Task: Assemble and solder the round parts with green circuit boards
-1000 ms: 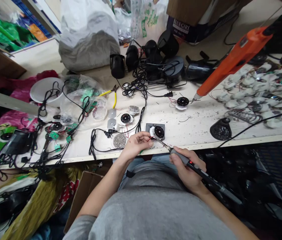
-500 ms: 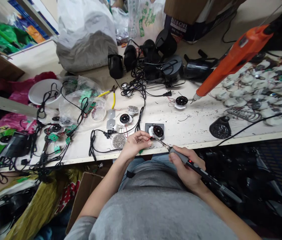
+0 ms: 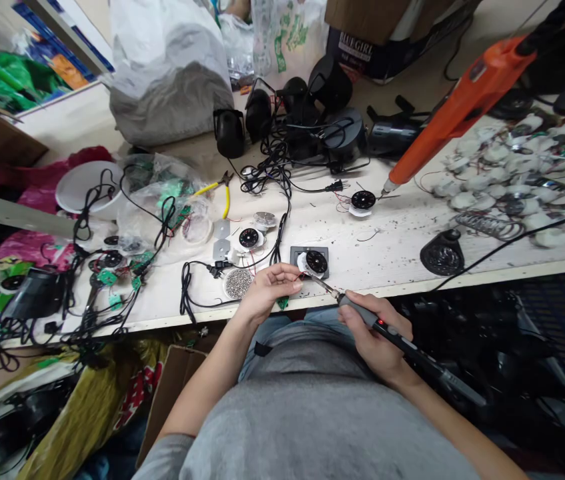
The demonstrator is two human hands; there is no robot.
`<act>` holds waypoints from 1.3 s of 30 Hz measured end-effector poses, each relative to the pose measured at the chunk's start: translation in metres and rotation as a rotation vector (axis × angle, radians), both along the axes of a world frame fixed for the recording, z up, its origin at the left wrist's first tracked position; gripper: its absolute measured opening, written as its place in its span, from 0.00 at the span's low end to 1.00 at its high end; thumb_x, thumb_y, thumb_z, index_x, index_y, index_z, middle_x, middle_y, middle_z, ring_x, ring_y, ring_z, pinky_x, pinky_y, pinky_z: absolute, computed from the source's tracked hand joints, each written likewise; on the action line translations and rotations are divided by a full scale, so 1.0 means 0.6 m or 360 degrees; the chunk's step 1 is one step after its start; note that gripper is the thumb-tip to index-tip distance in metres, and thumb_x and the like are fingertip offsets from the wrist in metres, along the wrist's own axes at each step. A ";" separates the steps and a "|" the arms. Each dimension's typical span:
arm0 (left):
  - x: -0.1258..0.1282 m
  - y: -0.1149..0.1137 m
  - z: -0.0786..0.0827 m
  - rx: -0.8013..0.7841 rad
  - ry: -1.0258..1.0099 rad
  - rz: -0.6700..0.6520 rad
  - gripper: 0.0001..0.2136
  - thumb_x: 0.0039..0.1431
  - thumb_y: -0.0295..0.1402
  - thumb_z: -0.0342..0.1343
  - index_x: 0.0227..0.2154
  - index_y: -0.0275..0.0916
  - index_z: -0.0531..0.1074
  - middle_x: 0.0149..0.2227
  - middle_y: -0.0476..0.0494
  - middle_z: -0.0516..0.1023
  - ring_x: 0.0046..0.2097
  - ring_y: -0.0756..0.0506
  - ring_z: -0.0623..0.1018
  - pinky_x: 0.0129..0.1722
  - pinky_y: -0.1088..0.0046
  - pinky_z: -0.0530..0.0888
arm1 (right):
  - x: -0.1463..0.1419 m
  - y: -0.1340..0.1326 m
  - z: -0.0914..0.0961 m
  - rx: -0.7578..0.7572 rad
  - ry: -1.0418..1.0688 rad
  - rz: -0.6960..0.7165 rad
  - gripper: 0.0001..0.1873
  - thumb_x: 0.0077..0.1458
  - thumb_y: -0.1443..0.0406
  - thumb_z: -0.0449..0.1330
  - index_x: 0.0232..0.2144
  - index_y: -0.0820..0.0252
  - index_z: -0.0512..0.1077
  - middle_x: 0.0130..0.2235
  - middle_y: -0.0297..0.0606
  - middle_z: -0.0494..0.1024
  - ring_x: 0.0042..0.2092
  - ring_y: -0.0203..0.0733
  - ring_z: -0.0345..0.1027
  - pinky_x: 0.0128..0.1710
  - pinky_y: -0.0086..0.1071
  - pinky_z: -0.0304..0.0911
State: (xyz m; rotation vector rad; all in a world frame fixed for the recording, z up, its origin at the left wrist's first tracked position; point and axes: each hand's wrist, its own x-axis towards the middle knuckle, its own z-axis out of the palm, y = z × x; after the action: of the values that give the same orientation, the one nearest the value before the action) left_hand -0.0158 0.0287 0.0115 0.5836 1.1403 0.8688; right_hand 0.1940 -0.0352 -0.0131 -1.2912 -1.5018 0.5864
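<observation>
My right hand [image 3: 379,333] is closed around the grey and black handle of a soldering iron [image 3: 349,305], which has a red light lit. Its metal tip points left, close to a small white part with a round black disc [image 3: 316,262] that rests on a dark square block [image 3: 323,252]. At the left edge of that part, my left hand [image 3: 275,290] pinches a thin wire between thumb and fingers; the fingertips hide most of it. A small green circuit board [image 3: 283,303] shows just below the left hand at the bench edge.
Left of my hands are a dish of small metal pieces [image 3: 237,284], another disc part [image 3: 249,238] and yellow-handled cutters [image 3: 226,193]. An orange electric screwdriver [image 3: 462,110] hangs at right, near a third disc part [image 3: 363,201]. Several white parts [image 3: 507,180] are heaped far right.
The orange screwdriver has swung slightly left. The green board below my left hand shows more clearly. My hands and the soldering iron are almost still.
</observation>
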 end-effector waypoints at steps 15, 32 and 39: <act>0.001 -0.002 -0.004 0.0026 0.0019 0.0041 0.19 0.30 0.31 0.78 0.30 0.36 0.81 0.27 0.49 0.79 0.28 0.53 0.76 0.31 0.77 0.75 | 0.001 0.004 0.007 0.0038 -0.0058 0.0045 0.13 0.61 0.66 0.64 0.48 0.52 0.76 0.39 0.36 0.84 0.33 0.40 0.80 0.38 0.37 0.81; -0.007 -0.008 -0.002 0.0238 0.0310 -0.0064 0.17 0.32 0.36 0.78 0.27 0.37 0.81 0.29 0.46 0.81 0.29 0.51 0.75 0.30 0.76 0.73 | 0.030 0.037 0.020 0.0502 -0.0182 0.0182 0.29 0.59 0.73 0.64 0.59 0.45 0.70 0.40 0.35 0.84 0.35 0.41 0.79 0.34 0.36 0.78; -0.010 -0.015 -0.007 0.0501 0.0570 -0.0213 0.11 0.44 0.36 0.73 0.30 0.37 0.82 0.31 0.43 0.82 0.29 0.51 0.73 0.32 0.74 0.71 | 0.010 0.132 -0.001 0.0442 -0.0526 0.0495 0.24 0.62 0.62 0.63 0.59 0.54 0.67 0.51 0.45 0.80 0.51 0.50 0.74 0.50 0.46 0.75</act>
State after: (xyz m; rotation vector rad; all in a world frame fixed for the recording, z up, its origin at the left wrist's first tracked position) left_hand -0.0216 0.0199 0.0072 1.0968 1.2756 0.8541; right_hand 0.1999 0.0438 -0.0134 -0.9776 -2.0024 0.3509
